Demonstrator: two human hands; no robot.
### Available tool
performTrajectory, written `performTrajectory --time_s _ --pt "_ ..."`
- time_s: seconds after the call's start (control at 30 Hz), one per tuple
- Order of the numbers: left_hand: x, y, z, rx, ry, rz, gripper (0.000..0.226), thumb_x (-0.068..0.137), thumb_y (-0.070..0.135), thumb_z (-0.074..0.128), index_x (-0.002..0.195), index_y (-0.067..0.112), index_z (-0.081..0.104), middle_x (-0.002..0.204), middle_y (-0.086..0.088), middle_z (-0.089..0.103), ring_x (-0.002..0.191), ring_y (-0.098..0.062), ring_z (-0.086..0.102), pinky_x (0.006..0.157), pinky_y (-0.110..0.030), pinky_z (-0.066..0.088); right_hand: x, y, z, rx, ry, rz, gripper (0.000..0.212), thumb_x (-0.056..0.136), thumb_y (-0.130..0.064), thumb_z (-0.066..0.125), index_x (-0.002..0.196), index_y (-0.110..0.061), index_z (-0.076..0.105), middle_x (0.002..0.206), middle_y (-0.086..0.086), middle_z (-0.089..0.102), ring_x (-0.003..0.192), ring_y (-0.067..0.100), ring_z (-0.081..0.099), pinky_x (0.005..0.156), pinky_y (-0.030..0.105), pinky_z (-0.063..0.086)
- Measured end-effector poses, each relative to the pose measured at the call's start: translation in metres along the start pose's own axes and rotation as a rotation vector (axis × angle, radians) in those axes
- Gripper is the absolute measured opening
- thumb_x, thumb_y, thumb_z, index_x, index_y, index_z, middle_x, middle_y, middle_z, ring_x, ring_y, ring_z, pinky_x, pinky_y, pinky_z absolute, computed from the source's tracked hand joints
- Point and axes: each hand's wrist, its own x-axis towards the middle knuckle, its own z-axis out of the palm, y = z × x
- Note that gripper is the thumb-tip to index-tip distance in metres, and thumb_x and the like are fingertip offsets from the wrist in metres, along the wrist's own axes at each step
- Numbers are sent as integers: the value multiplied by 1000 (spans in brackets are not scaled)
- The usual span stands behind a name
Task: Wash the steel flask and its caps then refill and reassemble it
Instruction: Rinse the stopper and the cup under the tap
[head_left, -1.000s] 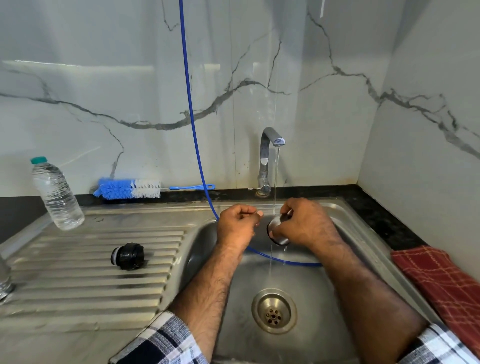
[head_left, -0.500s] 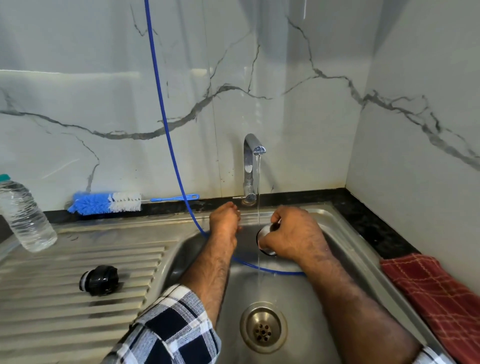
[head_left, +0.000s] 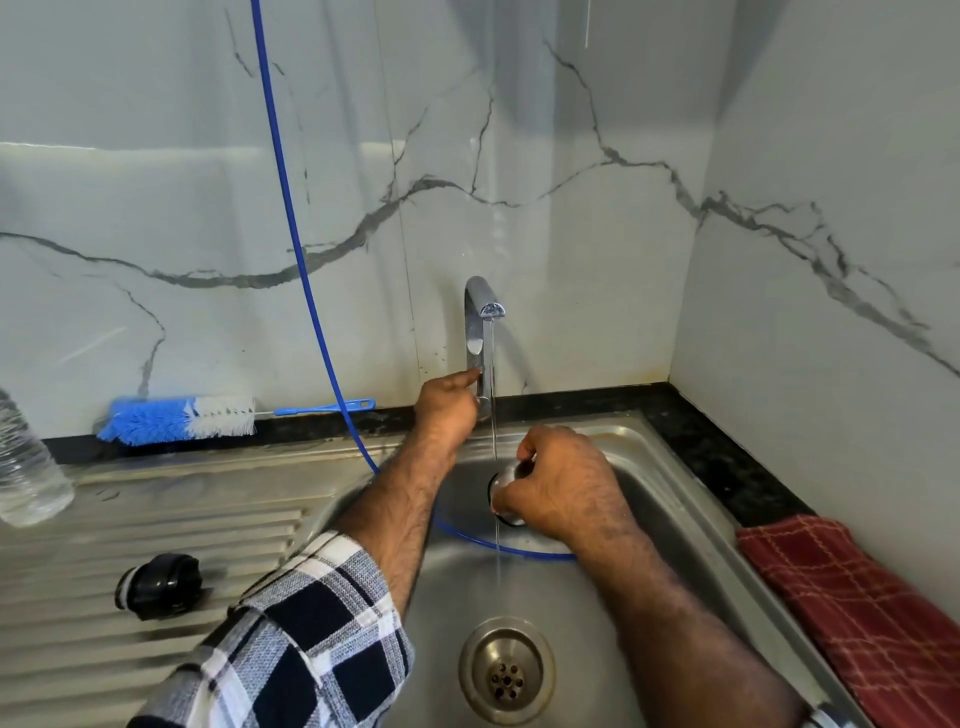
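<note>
Head view: left hand (head_left: 448, 399) has left the steel cap (head_left: 503, 480) and now pinches the tap (head_left: 480, 332) lever at the far sink (head_left: 670, 499) edge, water running; right hand (head_left: 558, 488) grips the steel cap under the stream. Black inner cap (head_left: 158, 586) lies on the drainboard, left. Likely shutting off or adjusting flow, so cap rinse is nearly done; flask body not in view.

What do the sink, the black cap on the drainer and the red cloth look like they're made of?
The sink looks like brushed stainless steel: grey, with soft reflections and pressed ridges on its drainer. The black cap appears to be moulded plastic, glossy, with a lighter ring at one end. The red cloth seems to be woven fabric, probably cotton: matte, checked with pale lines, and draped softly over the sink's edge.
</note>
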Motion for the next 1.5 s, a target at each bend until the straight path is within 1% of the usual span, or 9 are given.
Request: performTrajectory --time_s 0.07,0.23,0.4,0.53,0.67,0.87,1.0,1.3,1.5 --pt "5 2 0 86 -8 20 60 98 -13 44 137 24 71 158 -1 54 69 1 51 43 -3 38 1 1 1 6 -1 4 44 71 -34 90 106 -26 63 100 -4 62 91 15 64 84 37 63" --pt "4 3 -13 191 -64 24 65 97 -13 46 140 31 68 162 -1 50 73 2 51 43 -1 38 3 1 1 -1 4 -17 39 73 -31 88 103 -25 64 98 -3 62 89 16 63 82 36 62" --pt "-18 -9 -27 172 53 100 46 96 -1 68 136 22 68 142 -5 62 117 -15 60 85 -19 51 1 2 5 5 11 -148 47 77 -31 86 120 -27 67 120 0 57 99 18 61 88 31 56" --pt "-43 -24 -54 234 93 168 34 90 1 77 112 27 74 111 1 72 105 -18 69 90 -24 51 -2 3 0 44 1 -248 57 79 -25 89 132 -33 69 128 1 58 112 20 62 94 26 51" --pt "-71 -33 -86 322 97 196 35 87 -2 78 101 31 75 103 7 74 88 -13 69 86 -25 56 -4 1 1 218 -10 -269 71 65 -15 97 130 -30 71 119 -3 70 95 11 66 78 10 46" --pt "-97 -62 -106 317 88 159 31 83 2 85 107 19 77 106 4 76 77 -11 70 82 -26 59 -3 0 12 253 -27 -246 63 62 -19 100 119 -31 76 112 -5 67 92 12 67 82 21 52" --pt "-93 -56 -109 357 28 239 30 85 6 86 111 18 79 103 8 75 66 6 66 69 -8 51 -2 2 16 231 -57 -224 63 65 -20 99 122 -31 74 116 -7 67 97 10 67 83 23 53" --pt "-88 -59 -103 371 -1 266 25 84 13 88 107 18 81 95 5 77 77 -6 69 77 -15 56 -1 2 27 202 -56 -195 62 73 -19 96 128 -27 70 117 -2 73 102 14 68 91 33 60" --pt "-86 -54 -105 285 173 341 19 88 19 85 104 25 79 86 7 77 77 -10 73 80 -27 62 -1 -7 20 375 407 -360 55 68 -34 98 117 -25 74 110 0 67 95 14 67 90 27 56"
